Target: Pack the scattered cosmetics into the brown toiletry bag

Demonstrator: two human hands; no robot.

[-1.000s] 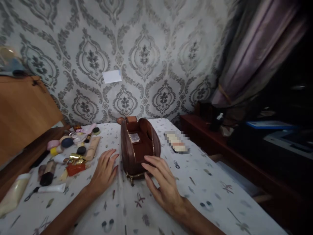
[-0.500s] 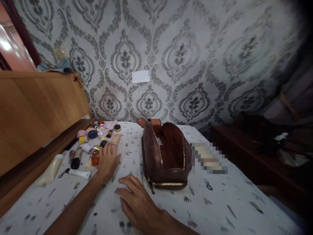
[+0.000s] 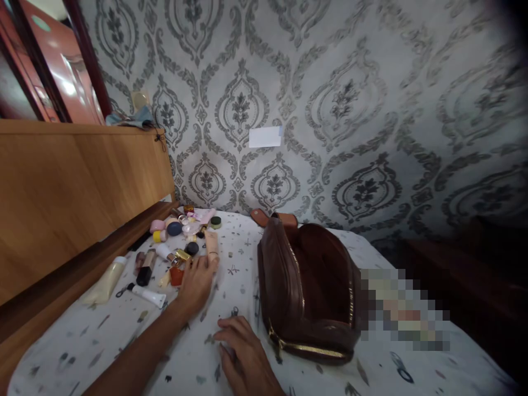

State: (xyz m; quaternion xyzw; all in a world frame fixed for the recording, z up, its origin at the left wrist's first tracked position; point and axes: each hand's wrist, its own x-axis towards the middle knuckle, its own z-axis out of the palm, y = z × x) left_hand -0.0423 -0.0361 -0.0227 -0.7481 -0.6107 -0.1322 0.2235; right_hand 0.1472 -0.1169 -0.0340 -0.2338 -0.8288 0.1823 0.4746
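My left hand [image 3: 197, 283] is at the lower end of a peach squeeze tube [image 3: 212, 245], its fingers closed about that end. Just left of these fingers lie an orange-red item [image 3: 176, 276], a gold-coloured piece [image 3: 182, 255] and a round black-lidded jar [image 3: 192, 248]. My right hand [image 3: 247, 352] hovers low over the sheet, holding nothing, with its fingers apart and slightly bent. To its right stands a brown leather bag [image 3: 282, 286], unzipped, its mouth gaping and its inside dark.
Several cosmetics spread left, among them a cream tube [image 3: 108, 281], a white tube [image 3: 148, 295], a dark-capped bottle [image 3: 146, 269] and a dark blue round item [image 3: 174, 228]. A wooden board [image 3: 82, 192] borders the left side. A blurred-out flat item [image 3: 402, 311] lies right of the bag.
The view has swung a little to the right and down, so things sit differently in frame. My left hand's fingers have drawn in at the peach tube's lower end. My right hand stays open.
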